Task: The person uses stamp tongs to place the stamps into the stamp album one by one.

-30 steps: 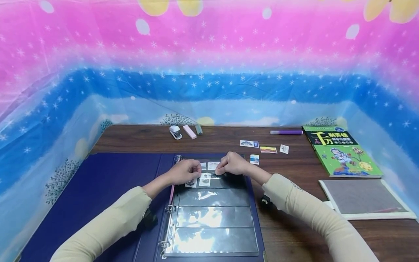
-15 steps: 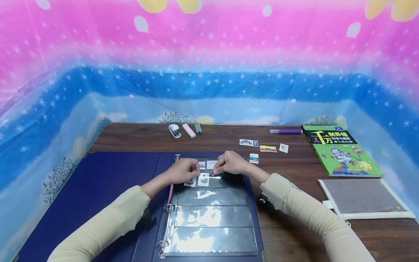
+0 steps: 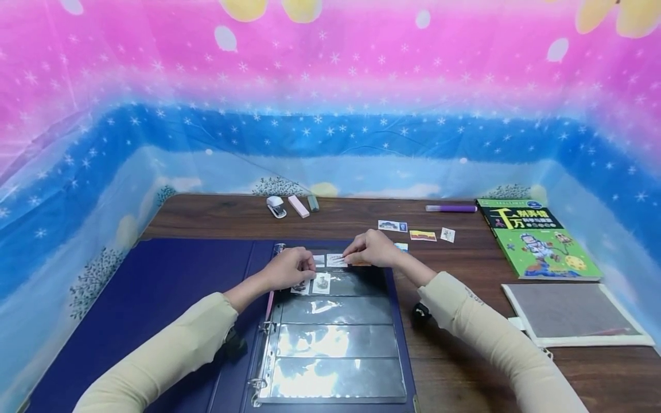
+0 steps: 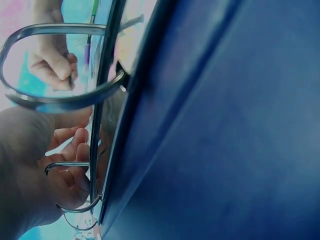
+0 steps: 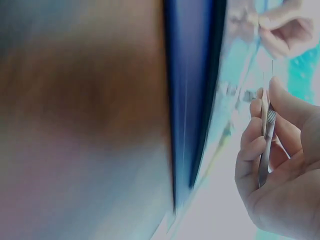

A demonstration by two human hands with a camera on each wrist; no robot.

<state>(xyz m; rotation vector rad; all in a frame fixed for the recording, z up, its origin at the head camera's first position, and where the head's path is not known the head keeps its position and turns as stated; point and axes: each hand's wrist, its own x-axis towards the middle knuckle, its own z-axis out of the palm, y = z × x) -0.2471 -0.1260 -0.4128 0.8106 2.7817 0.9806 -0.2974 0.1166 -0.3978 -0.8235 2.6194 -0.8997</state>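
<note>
A clear pocket page (image 3: 335, 310) lies in a dark blue ring binder (image 3: 191, 321). Its top row shows white stamps, one of them a stamp (image 3: 334, 261) under the right hand's fingertips. In the second row sit a stamp (image 3: 321, 283) and a darker stamp (image 3: 299, 288), partly covered by the left hand. My left hand (image 3: 289, 268) pinches the page at the second row's upper edge with thumb and forefinger. My right hand (image 3: 373, 249) holds metal tweezers (image 5: 267, 145), thumb against fingers, their tips pointing left over the top row.
Loose stamps lie right of the binder, including a yellow-red stamp (image 3: 423, 236). A mini stapler (image 3: 276, 207), a pink bar (image 3: 299, 206) and a purple marker (image 3: 451, 209) are at the back. A green book (image 3: 542, 241) and mesh pouch (image 3: 575, 312) occupy the right side. Binder rings (image 4: 55, 105) stand up beside the left hand.
My right hand has lifted with the tweezers from the second row up and slightly right, to the top row, now partly covering a loose stamp. The left hand has stayed in place.
</note>
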